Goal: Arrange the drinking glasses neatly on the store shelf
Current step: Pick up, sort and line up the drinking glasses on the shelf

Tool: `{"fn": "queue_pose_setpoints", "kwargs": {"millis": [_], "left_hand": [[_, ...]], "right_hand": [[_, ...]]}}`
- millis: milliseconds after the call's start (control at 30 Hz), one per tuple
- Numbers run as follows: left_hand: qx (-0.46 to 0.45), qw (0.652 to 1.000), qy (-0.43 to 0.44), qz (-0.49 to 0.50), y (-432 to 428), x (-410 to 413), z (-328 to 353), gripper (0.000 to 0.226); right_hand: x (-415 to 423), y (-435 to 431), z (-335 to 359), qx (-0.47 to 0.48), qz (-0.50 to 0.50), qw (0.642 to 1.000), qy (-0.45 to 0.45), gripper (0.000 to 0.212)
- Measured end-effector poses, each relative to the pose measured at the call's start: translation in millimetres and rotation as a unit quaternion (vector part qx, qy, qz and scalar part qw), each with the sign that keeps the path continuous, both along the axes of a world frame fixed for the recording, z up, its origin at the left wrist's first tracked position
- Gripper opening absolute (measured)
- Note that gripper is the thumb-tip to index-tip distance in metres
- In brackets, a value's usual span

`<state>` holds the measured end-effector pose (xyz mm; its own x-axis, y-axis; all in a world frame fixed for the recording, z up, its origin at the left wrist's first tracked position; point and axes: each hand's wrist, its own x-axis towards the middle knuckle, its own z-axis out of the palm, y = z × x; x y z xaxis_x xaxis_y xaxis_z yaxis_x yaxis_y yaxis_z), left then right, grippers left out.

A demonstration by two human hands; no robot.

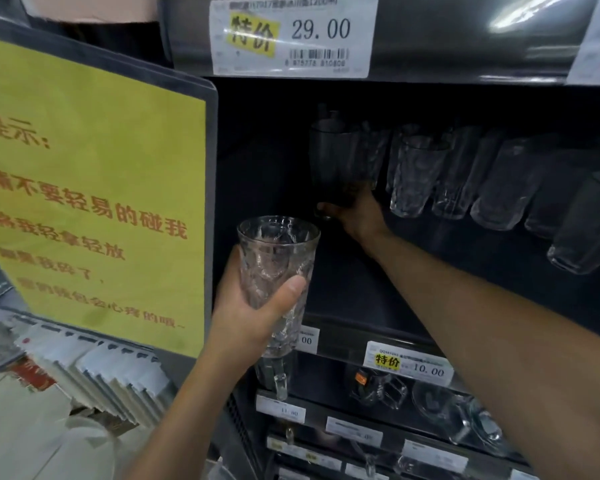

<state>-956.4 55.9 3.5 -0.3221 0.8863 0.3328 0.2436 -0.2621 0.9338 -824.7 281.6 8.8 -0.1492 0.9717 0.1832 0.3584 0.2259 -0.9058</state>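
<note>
Your right hand (pixel 357 213) grips the dark glass (pixel 336 164) by its base at the left end of the row (pixel 465 174), probably squaring it, while your left hand (pixel 250 317) holds the textured glass (pixel 274 268) waiting in front of that row.

Textured glass (pixel 274 258) upright, dark glass (pixel 336 161) beside row (pixel 416 174)

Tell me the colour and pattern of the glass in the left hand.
The glass is clear with a rippled, hammered texture, best seen in the head view.
</note>
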Motion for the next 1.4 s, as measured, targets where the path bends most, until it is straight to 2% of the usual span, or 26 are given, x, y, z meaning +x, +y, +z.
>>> {"fn": "queue_pose_setpoints", "kwargs": {"millis": [167, 300, 433, 667, 1400], "left_hand": [[0.027, 1.0, -0.004, -0.004, 5.3, -2.8, -4.9, 0.066], [0.026, 1.0, -0.01, -0.015, 5.2, -4.6, -6.4, 0.064], [0.025, 0.999, -0.014, -0.019, 2.3, -5.7, -7.9, 0.063], [0.021, 0.999, -0.02, -0.023, 1.0, -5.8, -7.8, 0.057], [0.022, 0.999, -0.014, -0.033, 2.4, -7.9, -10.5, 0.063]], "right_hand": [[-5.5, 13.9, -0.5, 0.023, -0.013, 0.999, -0.04, 0.076], [-9.9, 24.0, 0.1, 0.033, -0.012, 0.996, -0.076, 0.071], [-12.4, 29.4, 1.6, 0.025, -0.021, 0.997, -0.073, 0.075], [-14.6, 35.3, 3.5, 0.044, -0.006, 0.989, -0.138, 0.05], [-17.8, 41.3, 0.9, 0.059, 0.021, 0.983, -0.17, 0.048]]}}
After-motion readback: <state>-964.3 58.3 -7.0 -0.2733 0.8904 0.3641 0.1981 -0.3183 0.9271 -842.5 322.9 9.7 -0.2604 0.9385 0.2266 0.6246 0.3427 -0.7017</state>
